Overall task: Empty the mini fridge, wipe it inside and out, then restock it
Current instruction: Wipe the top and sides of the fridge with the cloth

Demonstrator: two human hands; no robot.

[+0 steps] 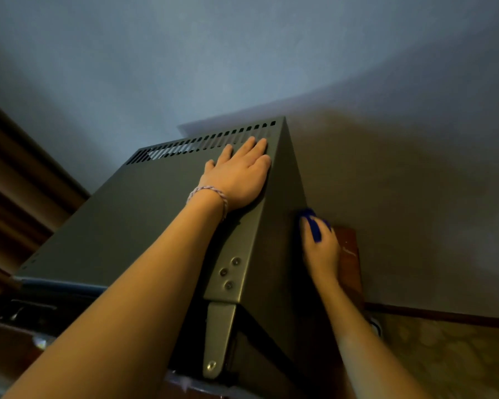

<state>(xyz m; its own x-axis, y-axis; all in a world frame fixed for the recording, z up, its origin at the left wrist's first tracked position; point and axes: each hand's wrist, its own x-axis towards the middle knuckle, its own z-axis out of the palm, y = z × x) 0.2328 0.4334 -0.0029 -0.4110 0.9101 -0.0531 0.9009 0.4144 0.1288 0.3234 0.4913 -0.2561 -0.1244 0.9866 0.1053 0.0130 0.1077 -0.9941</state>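
While the left hand (pixel 238 180) lay spread flat on the mini fridge (pixel 144 208) top, steadying it, the right hand (pixel 319 243) gripped a blue cloth (pixel 314 226) against its right side; firm overlapping strokes would have suited.

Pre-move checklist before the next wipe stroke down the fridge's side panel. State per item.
1. Left hand flat on mini fridge top, bracing: ok.
2. Right hand grips blue cloth: ok.
3. Cloth touching the side panel: cannot tell, blurred.
4. Room for the hand between panel and wall: ok, tight.
5. Vent slots free of the cloth: ok.
6. Door shut: cannot tell, the front is out of view.
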